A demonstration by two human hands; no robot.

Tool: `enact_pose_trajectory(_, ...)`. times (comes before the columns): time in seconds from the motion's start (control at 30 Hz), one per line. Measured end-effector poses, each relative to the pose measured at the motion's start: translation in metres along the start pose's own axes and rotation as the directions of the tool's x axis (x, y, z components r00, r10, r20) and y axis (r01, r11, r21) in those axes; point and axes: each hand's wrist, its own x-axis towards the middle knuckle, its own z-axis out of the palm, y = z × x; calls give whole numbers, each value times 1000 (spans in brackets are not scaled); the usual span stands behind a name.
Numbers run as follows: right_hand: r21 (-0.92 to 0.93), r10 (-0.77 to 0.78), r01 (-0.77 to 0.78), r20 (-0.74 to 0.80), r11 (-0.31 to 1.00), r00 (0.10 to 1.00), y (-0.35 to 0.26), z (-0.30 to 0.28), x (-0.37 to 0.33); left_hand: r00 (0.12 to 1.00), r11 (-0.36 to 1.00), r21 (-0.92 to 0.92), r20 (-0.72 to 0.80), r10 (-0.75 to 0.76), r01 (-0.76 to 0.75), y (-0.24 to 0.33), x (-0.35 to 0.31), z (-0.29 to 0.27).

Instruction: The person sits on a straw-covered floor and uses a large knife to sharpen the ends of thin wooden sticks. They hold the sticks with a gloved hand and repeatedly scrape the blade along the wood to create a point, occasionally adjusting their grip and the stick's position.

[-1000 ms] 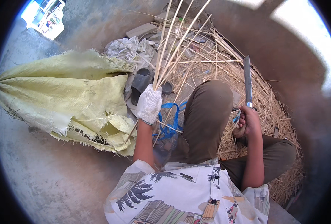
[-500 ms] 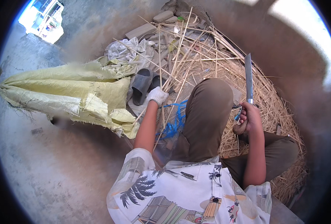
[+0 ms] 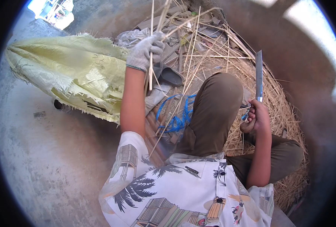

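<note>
My left hand, in a pale work glove, is closed around a few thin bamboo strips and holds them up beside the yellow woven sack. My right hand is bare and wraps the wooden handle of a long-bladed machete, its blade pointing away from me, to the right of my raised knee. Below my left hand lies a dark sandal. Blue plastic strapping lies tangled between my left forearm and my knee.
A torn yellow woven sack is spread at the left. Straw-like bamboo shavings cover the floor right of my legs, with longer loose strips at the far middle. Whitish plastic and rubble lie near the wall.
My left hand has lifted up and to the left, away from the pile, with the strips in it. The sack's near edge has shifted. My right hand with the machete has barely moved.
</note>
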Motion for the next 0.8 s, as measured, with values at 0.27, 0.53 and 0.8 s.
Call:
enact_pose_trajectory(0.27,-105,-54,51,-18,993,998,0,8,-5,694,663,245,69,716,-708,126,-92,66)
enact_pose_trajectory(0.53,-449,-576,529,38,720,816,-16,52,-61,162,148,431,-4,987,-890,140,-152,138)
enact_pose_trajectory(0.8,-528,-808,848,515,-35,287,4,107,-119,122,62,639,51,991,-767,139,-166,168)
